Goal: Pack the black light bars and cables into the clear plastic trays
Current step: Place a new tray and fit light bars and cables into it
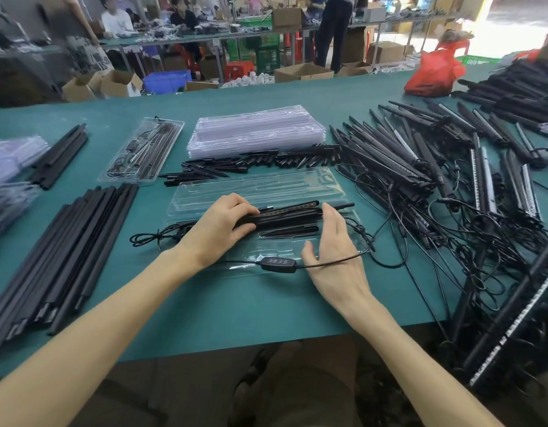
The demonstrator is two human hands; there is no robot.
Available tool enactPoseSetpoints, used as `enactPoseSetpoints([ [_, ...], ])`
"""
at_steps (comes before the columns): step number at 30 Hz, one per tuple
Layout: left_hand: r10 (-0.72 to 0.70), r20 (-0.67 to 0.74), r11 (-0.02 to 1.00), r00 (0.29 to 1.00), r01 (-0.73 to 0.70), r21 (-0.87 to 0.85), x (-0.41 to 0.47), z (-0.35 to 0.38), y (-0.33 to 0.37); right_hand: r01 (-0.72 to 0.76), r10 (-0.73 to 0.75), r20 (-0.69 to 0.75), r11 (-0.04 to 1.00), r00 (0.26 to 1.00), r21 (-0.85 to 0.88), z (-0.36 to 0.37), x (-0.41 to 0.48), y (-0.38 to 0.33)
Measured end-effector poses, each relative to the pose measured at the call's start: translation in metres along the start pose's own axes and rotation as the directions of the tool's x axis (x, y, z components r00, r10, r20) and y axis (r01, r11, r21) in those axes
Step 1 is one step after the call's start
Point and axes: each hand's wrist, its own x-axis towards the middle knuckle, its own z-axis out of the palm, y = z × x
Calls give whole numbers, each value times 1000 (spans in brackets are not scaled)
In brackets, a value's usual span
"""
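Left hand (223,224) gripping black light bars (294,214) over clear tray (260,188), right hand (334,241) beside them — fingers loose, relaxed

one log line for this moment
left hand grips bars | right hand open beside bars | tray under bars | controller at tray's near edge

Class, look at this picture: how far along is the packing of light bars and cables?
Done: one filled tray at back left. In hand: the left hand grips light bars in the open tray; the cable lies loose. Left: the pile on the right.
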Motion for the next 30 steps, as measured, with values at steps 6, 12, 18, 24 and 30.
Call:
enactPoseSetpoints([
  [6,85,28,952,996,-89,292,3,-4,6,28,-28,-20,999,999,-24,-1,-1,-3],
  [12,5,-35,978,999,2,207,1,-7,8,43,-44,-29,998,999,-40,-1,-1,-3],
  [18,18,43,972,999,-27,231,-1,-10,6,67,-69,-32,996,997,-60,-1,-1,-3],
  [24,10,50,954,999,-25,299,0,-8,10,62,-64,-31,995,997,-80,0,-1,-2],
  [30,-44,93,953,995,14,303,2,-11,14,59,-62,-25,994,998,-89,0,-2,-2],
])
